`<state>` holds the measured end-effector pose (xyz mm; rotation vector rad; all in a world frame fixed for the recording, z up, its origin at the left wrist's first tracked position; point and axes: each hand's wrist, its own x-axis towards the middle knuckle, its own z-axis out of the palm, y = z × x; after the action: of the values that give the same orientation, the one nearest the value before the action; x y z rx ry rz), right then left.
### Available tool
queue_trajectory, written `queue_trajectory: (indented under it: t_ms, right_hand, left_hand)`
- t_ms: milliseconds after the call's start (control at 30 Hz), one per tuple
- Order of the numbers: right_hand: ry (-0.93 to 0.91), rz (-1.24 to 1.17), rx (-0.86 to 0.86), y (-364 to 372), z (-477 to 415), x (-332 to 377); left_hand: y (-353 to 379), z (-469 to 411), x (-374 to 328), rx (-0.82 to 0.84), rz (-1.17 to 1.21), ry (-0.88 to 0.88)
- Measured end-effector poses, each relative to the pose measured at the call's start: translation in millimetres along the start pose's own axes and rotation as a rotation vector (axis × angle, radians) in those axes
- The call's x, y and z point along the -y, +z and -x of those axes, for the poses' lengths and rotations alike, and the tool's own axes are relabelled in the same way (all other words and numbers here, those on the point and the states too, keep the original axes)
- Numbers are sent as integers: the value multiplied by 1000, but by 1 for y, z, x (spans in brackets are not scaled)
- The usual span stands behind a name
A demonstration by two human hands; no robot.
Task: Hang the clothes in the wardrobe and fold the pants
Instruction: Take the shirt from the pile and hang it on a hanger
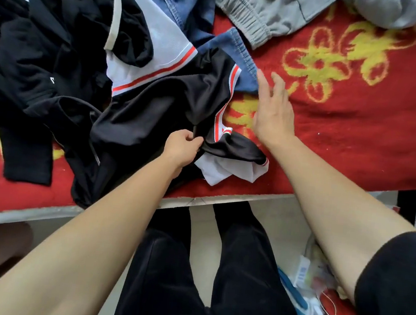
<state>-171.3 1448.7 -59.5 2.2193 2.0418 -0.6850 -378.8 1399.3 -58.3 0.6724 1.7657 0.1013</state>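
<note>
The left grip pinches a fold of the black top, the one with red-and-white trim, which spreads away from it and touches the black pile on its far left. The right grip is open with straight fingers and holds nothing. It sits just right of the top's striped edge, with its fingertips at the jeans. The grey pants lie well beyond the right grip on the blanket.

The likely trouble is the tangle. The top overlaps the pile and lies against the jeans, so lifting it by one pinched fold could drag neighbours along or bunch it. The cloth looks slick, so a thin pinch may slip. The top's white part, just right of the left grip, lies near the blanket's edge, and a careless tug could send it to the floor.
</note>
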Motion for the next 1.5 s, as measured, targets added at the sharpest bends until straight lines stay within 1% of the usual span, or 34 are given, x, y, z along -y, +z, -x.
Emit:
queue_trajectory:
  t_ms: [100, 167, 200, 233, 267, 333, 367, 400, 433, 467, 533, 567, 600, 667, 700, 733, 800, 833, 933, 1033, 1100, 1167, 1300, 1367, 1433, 1467, 1500]
  right_hand:
    - [-272, 152, 102, 8, -30, 20]
    - [-467, 182, 119, 14, -36, 32]
    - [-501, 168, 123, 12, -36, 36]
    - [-474, 112, 124, 6, -35, 40]
    - [-391, -4, 137, -5, -33, 46]
    - [-94, -348, 181, -41, -32, 59]
    - [33, -530, 170, -62, -32, 65]
    - [70, -643, 133, -85, -32, 73]
    - [46, -705, 96, -111, -31, 82]
    - [-15, -741, 58, -140, -29, 93]
    - [-138, -800, -35, -201, -24, 120]
    - [-181, -849, -93, -233, -20, 135]
    - [-222, -911, -160, -264, -15, 150]
    - [-308, -1001, -269, -320, -4, 181]
    - [-351, -1008, -304, -342, 1, 195]
    - [-397, -997, -323, -362, 8, 209]
    - [-489, -946, -333, -390, 25, 237]
    - [-533, -914, -331, -399, 34, 249]
    - [-635, -793, -289, -414, 70, 286]
    - [-748, -677, -246, -419, 116, 321]
    - [-807, -631, -217, -416, 153, 344]
    - [-873, -618, -188, -406, 196, 371]
    - [-978, -647, -139, -369, 308, 435]
    - [-1036, -660, -128, -342, 375, 466]
    - [-1115, -663, -97, -314, 443, 497]
    - [-1171, -648, -71, -300, 479, 513]
    - [-1227, -626, -36, -284, 514, 530]
  left_hand:
    - [-14, 13, 5, 149, 273, -60]
    - [-26, 24, 2, 230, 427, -50]
    - [-33, 29, -1, 247, 483, -49]
    - [-41, 35, -5, 250, 523, -50]
    - [-50, 42, -10, 234, 564, -55]
    - [-70, 62, -28, 195, 633, -37]
    - [-82, 74, -40, 184, 644, -11]
    - [-93, 87, -54, 180, 650, 15]
    - [-104, 101, -70, 162, 647, 40]
    - [-116, 113, -87, 125, 653, 60]
    - [-147, 148, -122, 3, 648, 118]
    - [-164, 166, -138, -102, 613, 181]
    - [-182, 183, -150, -203, 512, 273]
    - [-214, 235, -169, -426, 130, 424]
    - [-226, 259, -173, -535, -66, 453]
    - [-236, 280, -173, -637, -265, 446]
    - [-249, 317, -165, -792, -524, 380]
    - [-256, 328, -156, -846, -565, 354]
    - [-279, 367, -119, -968, -436, 296]
    - [-311, 411, -64, -1086, -390, 203]
    - [-332, 441, -18, -1112, -285, 138]
    - [-349, 474, 31, -1171, -107, 132]
    - [-368, 540, 154, -1229, 380, 113]
    - [-368, 581, 228, -1332, 439, 96]
    - [-359, 632, 295, -1440, 461, 22]
    - [-355, 655, 329, -1475, 482, -13]
    - [-351, 675, 365, -1500, 533, -10]
